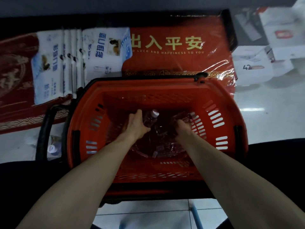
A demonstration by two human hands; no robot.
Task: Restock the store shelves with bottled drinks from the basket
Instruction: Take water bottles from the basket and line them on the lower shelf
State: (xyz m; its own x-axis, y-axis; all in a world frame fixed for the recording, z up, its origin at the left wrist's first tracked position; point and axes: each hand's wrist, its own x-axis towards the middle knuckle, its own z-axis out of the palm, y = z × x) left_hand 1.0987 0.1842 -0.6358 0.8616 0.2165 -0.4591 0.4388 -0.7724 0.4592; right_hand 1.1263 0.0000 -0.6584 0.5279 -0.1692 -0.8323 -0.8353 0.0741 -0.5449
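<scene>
Left hand [137,124] is closing round a bottle in the basket while the right hand [183,128] is reaching in beside it.
Both arms are stretching down into the red shopping basket [231,113], which is sitting on the floor in front of plastic-wrapped red doormats [181,60]. The left hand's fingers and thumb are curling round the side of a clear bottle [154,113] with a pale cap. The right hand's fingers are sinking out of sight among the other bottles [158,151], so its grip cannot be told. Several bottles are lying in the basket's bottom and no drinks shelf is showing, so the restocking looks far from finished: these bottles are all waiting to be lifted out and shelved.
</scene>
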